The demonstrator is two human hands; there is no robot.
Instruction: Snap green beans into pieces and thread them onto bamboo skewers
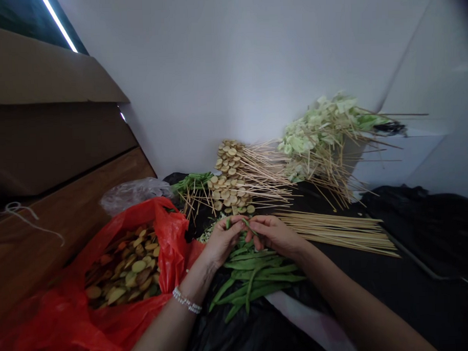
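My left hand [225, 238] and my right hand [273, 234] meet in front of me, fingers pinched around a green bean [246, 224]. The bean runs between both sets of fingertips, and part of it is hidden by them. Right below the hands lies a pile of flat green beans [260, 274] on black plastic. A bead bracelet [186, 301] circles my left wrist. Bare bamboo skewers [339, 233] lie in a bundle to the right of my right hand. Just beyond the hands are skewers threaded with round potato slices [231, 192].
An open red plastic bag [173, 249] holding loose slices [139, 266] stands at the left. Skewered pale green leaves [320, 124] are heaped at the back right. Skewered green beans [196, 181] and a clear bag [137, 193] lie at the back left. Black plastic [423, 210] bunches at the right.
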